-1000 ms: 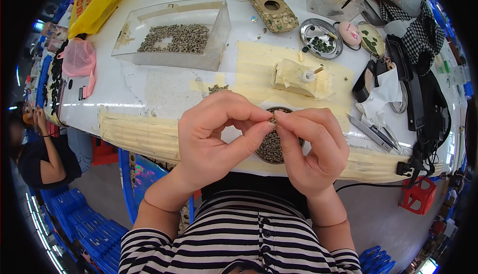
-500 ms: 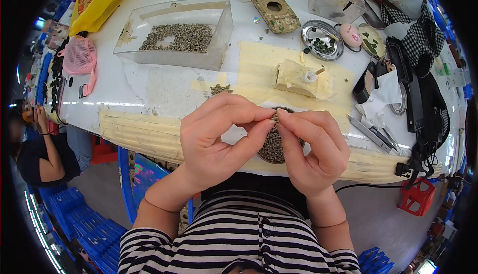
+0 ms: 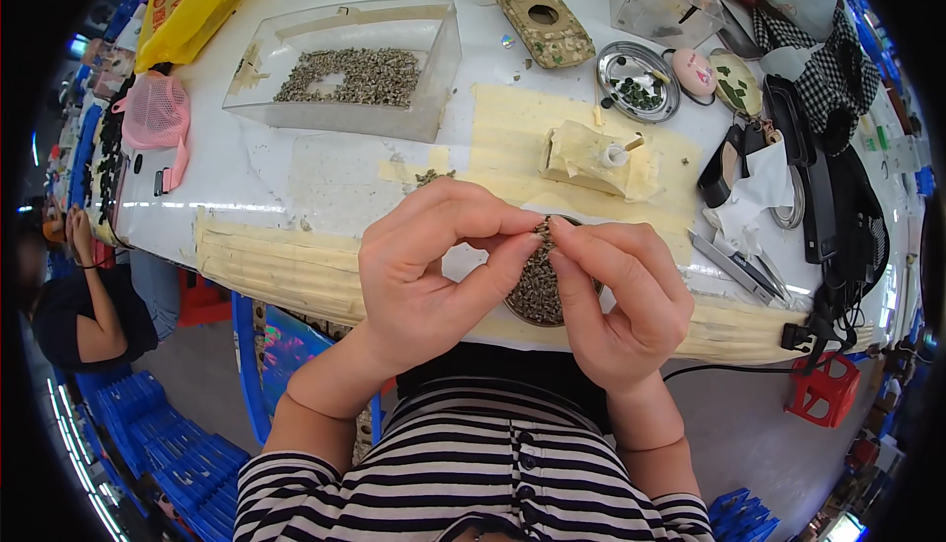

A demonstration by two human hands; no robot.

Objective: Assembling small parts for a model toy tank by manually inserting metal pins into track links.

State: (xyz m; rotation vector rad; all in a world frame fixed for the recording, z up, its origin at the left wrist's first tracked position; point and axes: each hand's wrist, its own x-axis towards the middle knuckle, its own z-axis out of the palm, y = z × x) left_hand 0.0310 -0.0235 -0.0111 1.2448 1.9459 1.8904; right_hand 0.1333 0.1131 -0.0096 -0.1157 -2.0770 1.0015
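My left hand and my right hand meet fingertip to fingertip over a round tin at the table's near edge. Both are closed in a pinch, thumb against forefinger. Between the tips is a small grey-brown part, too tiny to make out its shape. Many similar small parts fill the tin, partly hidden by my fingers. Just beyond my left hand lies a little heap of such parts. A clear plastic box farther left holds a large pile of them.
A camouflage-patterned model hull lies at the back. Beyond my hands stands a tape-wrapped block with a white nozzle. To the right are a metal dish of dark green bits, tweezers and black straps. A pink mesh basket is at left.
Both hands keep their pinch above the tin. My left hand has risen slightly and covers more of the little heap.
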